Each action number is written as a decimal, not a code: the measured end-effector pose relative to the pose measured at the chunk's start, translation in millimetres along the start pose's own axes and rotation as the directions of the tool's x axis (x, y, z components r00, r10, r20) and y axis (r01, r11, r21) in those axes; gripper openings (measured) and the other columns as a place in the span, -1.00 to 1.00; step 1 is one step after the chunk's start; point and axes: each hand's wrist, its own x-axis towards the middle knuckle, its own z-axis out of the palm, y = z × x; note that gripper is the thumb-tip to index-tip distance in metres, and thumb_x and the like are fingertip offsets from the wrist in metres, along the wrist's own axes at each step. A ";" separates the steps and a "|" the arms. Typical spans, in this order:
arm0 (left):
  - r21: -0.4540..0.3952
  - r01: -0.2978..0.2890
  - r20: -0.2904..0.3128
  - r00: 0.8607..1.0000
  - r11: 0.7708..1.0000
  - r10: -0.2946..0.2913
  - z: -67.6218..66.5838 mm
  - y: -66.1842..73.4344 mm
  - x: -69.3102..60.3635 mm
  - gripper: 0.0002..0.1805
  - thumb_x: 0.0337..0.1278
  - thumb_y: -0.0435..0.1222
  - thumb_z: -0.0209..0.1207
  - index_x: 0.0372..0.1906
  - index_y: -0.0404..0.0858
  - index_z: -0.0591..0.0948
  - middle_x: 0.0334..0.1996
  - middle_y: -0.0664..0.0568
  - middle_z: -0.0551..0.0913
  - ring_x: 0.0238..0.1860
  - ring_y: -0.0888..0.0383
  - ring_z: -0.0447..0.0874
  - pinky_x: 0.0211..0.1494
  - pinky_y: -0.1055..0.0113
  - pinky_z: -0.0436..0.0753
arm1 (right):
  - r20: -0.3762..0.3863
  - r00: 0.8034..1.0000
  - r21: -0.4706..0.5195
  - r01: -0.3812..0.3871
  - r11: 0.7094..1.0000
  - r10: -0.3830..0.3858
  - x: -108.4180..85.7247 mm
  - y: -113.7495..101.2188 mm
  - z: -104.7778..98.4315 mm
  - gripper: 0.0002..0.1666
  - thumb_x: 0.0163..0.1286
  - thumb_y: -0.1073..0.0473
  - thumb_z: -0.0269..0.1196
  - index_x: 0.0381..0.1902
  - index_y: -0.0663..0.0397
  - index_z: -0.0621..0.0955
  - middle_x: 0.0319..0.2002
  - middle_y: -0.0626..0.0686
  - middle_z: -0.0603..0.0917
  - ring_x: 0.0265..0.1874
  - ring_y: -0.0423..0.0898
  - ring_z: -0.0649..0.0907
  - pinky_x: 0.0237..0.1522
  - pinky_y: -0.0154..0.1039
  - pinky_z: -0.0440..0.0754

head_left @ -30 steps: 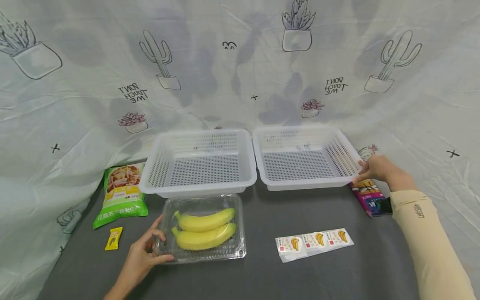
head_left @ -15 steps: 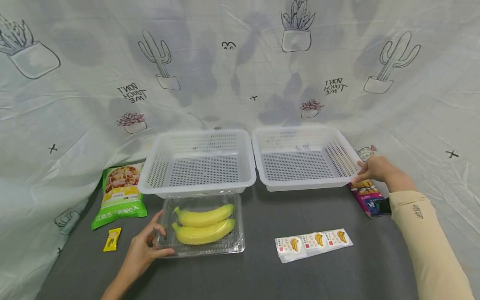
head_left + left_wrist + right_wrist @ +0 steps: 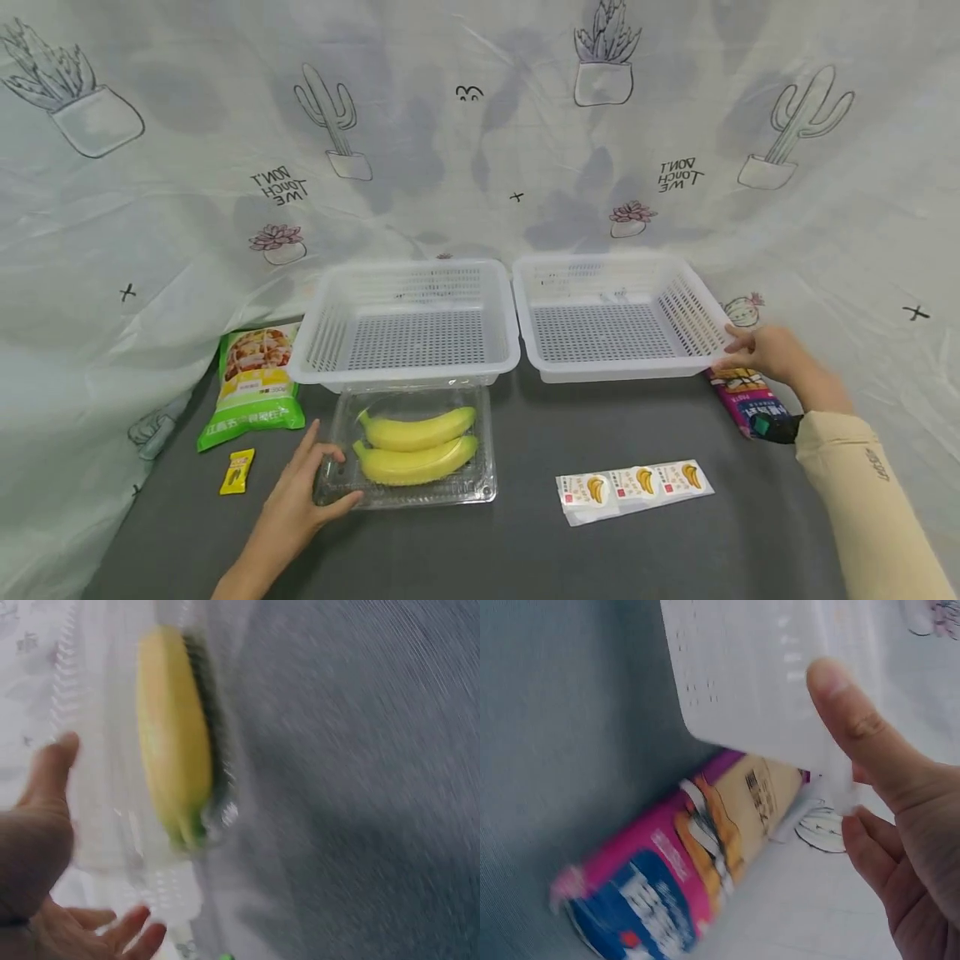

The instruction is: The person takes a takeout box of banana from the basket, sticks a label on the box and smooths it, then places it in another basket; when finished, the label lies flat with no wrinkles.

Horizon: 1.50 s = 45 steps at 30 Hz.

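Lower centre, one clamshell [image 3: 427,497] holds two bananas [image 3: 415,461]; left hand [image 3: 298,493], fingers apart; right hand [image 3: 778,357], fingers clamped on one of two baskets [image 3: 626,367].

Banana [image 3: 174,739] blurred in left-wrist view; purple packet [image 3: 742,402] partly hidden.

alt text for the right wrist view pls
A right hand holds the edge of a white basket. A pink, blue and tan packet, partly behind the basket, lies on a gray table near a white printed sheet.
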 end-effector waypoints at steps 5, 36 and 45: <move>0.012 -0.037 -0.031 0.999 0.999 0.038 -0.9 15.3 -2.1 -0.40 -0.22 -0.22 0.52 -0.01 -0.22 0.49 0.44 -0.46 -0.11 0.28 -0.59 0.01 0.02 -0.48 0.20 | -0.180 0.984 0.100 0.014 0.995 0.005 -18.1 -0.2 18.5 -0.32 0.16 0.00 0.43 0.01 0.51 0.58 0.22 0.50 0.34 0.02 0.51 0.46 -0.09 0.26 0.54; -0.575 -0.404 -0.137 0.905 0.711 0.403 119.3 153.3 7.9 -0.66 -0.04 -0.39 0.39 -0.09 -0.11 0.66 -0.06 0.08 0.67 -0.08 0.16 0.67 -0.11 0.28 0.67 | -0.255 0.934 0.940 0.179 0.290 0.250 -125.5 -95.9 140.5 -0.51 0.34 0.43 0.20 0.23 0.36 0.47 0.04 -0.21 0.66 0.00 -0.34 0.63 -0.06 -0.50 0.55; -0.636 -0.186 0.075 0.951 0.749 0.300 166.9 171.8 21.4 -0.69 -0.12 -0.49 0.42 -0.17 -0.27 0.68 -0.24 -0.09 0.67 -0.22 0.05 0.66 -0.12 0.42 0.64 | -0.192 0.962 0.937 0.120 0.328 0.196 -135.3 -113.2 164.1 -0.52 0.31 0.43 0.22 0.16 0.54 0.44 0.05 -0.07 0.67 0.00 -0.26 0.64 -0.07 -0.41 0.59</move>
